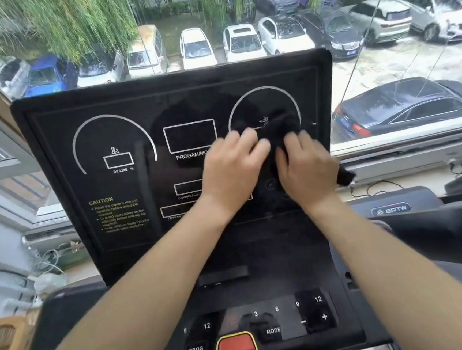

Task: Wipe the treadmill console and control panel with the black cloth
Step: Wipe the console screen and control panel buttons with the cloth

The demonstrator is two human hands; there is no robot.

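The black treadmill console [126, 145] stands upright in front of me, printed with white dial arcs, display boxes and yellow caution text. Both hands press a black cloth [278, 127] against its right dial. My left hand [231, 165] grips the cloth's left part. My right hand [306, 165] holds the right part, and a cloth end [344, 176] hangs past the console's right edge. Below lies the control panel [293, 328] with a red stop button [236, 347], PROG and MODE keys and number keys.
A large window [211, 23] behind the console looks onto parked cars and willow trees. A sill with cables [379, 187] runs along the right. The black right handrail [438, 226] of the treadmill extends to the right. Clutter and cords sit at the left sill [45, 272].
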